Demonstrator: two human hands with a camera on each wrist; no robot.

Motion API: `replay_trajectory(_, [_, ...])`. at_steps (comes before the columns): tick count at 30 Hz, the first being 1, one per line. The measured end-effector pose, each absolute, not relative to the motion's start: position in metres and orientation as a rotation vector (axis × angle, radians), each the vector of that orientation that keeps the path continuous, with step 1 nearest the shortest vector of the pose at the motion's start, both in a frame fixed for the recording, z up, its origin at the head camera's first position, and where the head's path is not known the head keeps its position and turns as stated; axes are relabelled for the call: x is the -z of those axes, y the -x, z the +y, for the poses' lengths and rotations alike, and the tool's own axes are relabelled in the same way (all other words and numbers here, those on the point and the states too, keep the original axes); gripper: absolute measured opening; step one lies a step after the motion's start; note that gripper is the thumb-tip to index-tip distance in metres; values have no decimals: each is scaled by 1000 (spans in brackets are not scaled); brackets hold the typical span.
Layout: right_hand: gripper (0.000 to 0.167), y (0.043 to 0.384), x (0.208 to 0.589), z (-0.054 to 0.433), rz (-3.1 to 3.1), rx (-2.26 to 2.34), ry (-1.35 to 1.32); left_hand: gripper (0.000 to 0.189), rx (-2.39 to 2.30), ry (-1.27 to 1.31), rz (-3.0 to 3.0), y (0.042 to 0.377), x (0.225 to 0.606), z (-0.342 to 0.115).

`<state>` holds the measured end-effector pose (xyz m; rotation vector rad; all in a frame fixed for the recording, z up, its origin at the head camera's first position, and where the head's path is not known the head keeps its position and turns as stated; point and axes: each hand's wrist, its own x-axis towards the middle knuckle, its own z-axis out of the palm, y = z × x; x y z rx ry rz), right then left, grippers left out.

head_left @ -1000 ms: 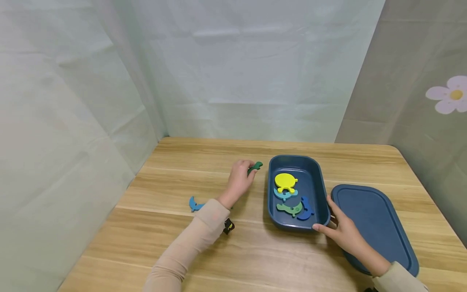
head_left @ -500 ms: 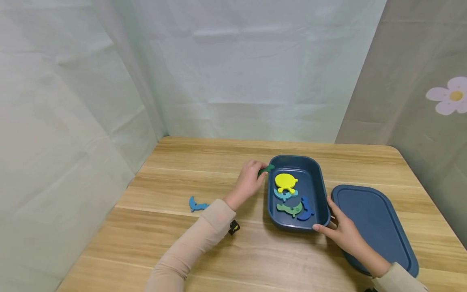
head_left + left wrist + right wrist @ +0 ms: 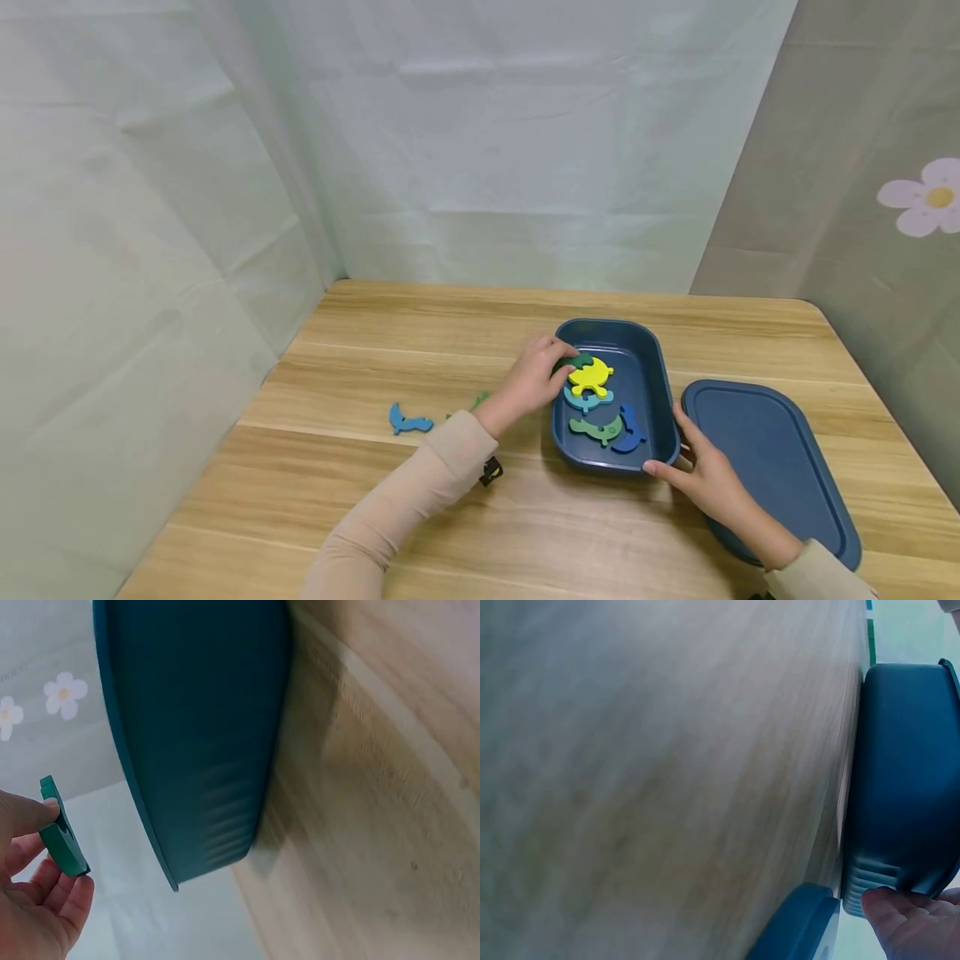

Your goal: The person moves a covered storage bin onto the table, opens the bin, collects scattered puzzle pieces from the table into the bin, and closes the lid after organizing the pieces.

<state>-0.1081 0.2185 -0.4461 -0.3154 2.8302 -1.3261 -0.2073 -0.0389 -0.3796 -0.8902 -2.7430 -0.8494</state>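
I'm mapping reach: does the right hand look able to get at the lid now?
Probably yes, if the right hand releases the box: the lid lies alongside, partly beneath the right arm, with nothing else over it.

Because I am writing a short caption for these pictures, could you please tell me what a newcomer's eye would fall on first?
Probably the bright yellow piece, lying among blue and green ones in the dark blue box. Next might come the left grip, pinching a dark green piece above it. The pale flower on the grey backdrop also stands out, at the head view's right edge.
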Motion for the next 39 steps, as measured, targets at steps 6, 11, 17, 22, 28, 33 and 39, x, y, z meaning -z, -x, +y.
replay_trajectory(6, [98,108,445,218,2840,1312,314,23,825,978,-2789,204,385,-34])
replay_trajectory(11, [99,109,444,219,2841,1307,314,23,798,1063,-2789,203,390,-30])
replay_trajectory(17, [98,109,444,219,2845,1308,323,22,781,1129,-2768,203,395,-24])
replay_trajectory(22, [98,108,444,218,2839,1317,332,24,765,1131,-2804,201,396,-20])
replay_trajectory(28, [98,108,444,218,2836,1320,335,24,720,1163,-2811,201,399,-14])
replay_trajectory(33, [98,108,444,218,2835,1315,327,24,696,1178,-2816,203,407,-10])
replay_trajectory(39, [98,108,445,218,2837,1305,311,25,674,1180,-2830,203,415,-7])
